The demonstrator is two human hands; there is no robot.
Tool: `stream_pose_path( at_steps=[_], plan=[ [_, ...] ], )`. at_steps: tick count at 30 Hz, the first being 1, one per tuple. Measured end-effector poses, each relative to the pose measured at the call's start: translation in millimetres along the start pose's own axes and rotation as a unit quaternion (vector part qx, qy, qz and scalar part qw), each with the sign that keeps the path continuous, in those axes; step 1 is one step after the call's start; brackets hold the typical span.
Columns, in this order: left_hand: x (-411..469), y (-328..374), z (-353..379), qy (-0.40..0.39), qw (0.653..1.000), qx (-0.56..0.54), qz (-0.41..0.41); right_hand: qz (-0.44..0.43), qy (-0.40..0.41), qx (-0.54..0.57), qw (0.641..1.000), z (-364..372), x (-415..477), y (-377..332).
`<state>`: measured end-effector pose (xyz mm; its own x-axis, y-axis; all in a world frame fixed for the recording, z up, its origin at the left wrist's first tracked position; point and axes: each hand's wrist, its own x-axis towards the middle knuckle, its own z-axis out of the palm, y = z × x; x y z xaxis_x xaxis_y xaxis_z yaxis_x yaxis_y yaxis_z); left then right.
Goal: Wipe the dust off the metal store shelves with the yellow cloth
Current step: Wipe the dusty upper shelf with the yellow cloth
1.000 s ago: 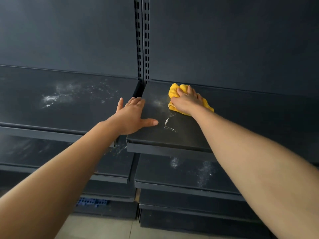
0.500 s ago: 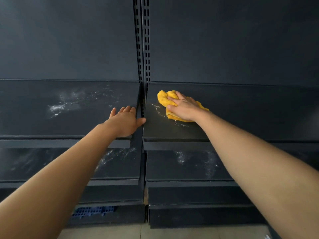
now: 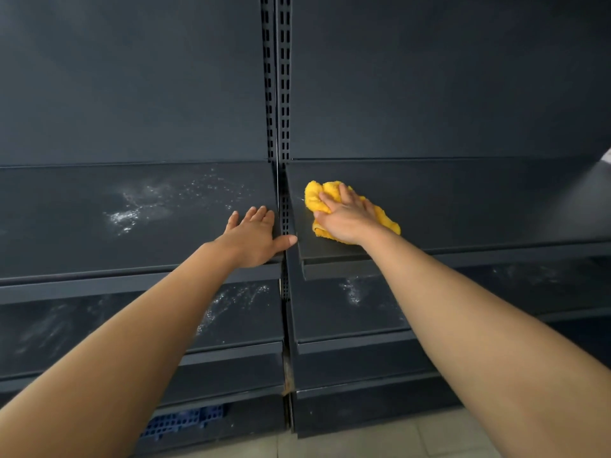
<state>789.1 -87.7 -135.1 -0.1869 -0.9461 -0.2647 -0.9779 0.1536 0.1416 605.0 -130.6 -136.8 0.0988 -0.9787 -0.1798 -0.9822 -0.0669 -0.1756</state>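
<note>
My right hand (image 3: 347, 218) presses flat on the bunched yellow cloth (image 3: 386, 219) near the left end of the right top shelf (image 3: 479, 206), a dark metal one. That shelf's surface looks free of dust around the cloth. My left hand (image 3: 254, 239) lies palm down, fingers spread, on the right end of the left top shelf (image 3: 66, 233), its thumb reaching across the gap between the two shelves. White dust (image 3: 132, 213) streaks the left shelf's middle.
Slotted uprights (image 3: 276, 77) divide the two bays, with dark back panels above. Lower shelves (image 3: 330, 315) on both sides carry white dust patches. A blue crate (image 3: 185, 423) sits under the left bay. Tiled floor (image 3: 380, 441) shows at the bottom.
My right hand has slid the cloth left along the right shelf, and the white streak there is gone. My left hand shifted from that shelf's corner onto the left shelf's end.
</note>
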Motion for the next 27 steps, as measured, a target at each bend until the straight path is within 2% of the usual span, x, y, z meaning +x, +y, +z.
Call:
stream_pose_path(
  at_steps=[3,7,11,16,22,27],
  plan=[
    [-2,-3,1,0.004,1.0,0.021,0.007,-0.02,0.004,-0.001,1.0,5,-1,-20],
    [-2,-5,-7,-0.021,0.999,0.041,0.023,-0.022,0.002,0.005,1.0,3,-5,-12],
    [-6,-14,-15,-0.054,0.997,0.022,0.045,0.031,0.01,0.01,0.999,-4,-11,15],
    [-8,-20,-10,-0.035,0.998,-0.004,0.058,0.101,0.022,0.012,0.995,-3,-9,13],
    [-13,-26,-8,-0.001,0.999,-0.005,0.053,0.03,0.017,0.008,0.999,11,-9,-46],
    [-21,-44,-6,0.002,0.999,0.0,0.044,0.019,0.018,0.018,0.999,10,-24,-40]
  ],
)
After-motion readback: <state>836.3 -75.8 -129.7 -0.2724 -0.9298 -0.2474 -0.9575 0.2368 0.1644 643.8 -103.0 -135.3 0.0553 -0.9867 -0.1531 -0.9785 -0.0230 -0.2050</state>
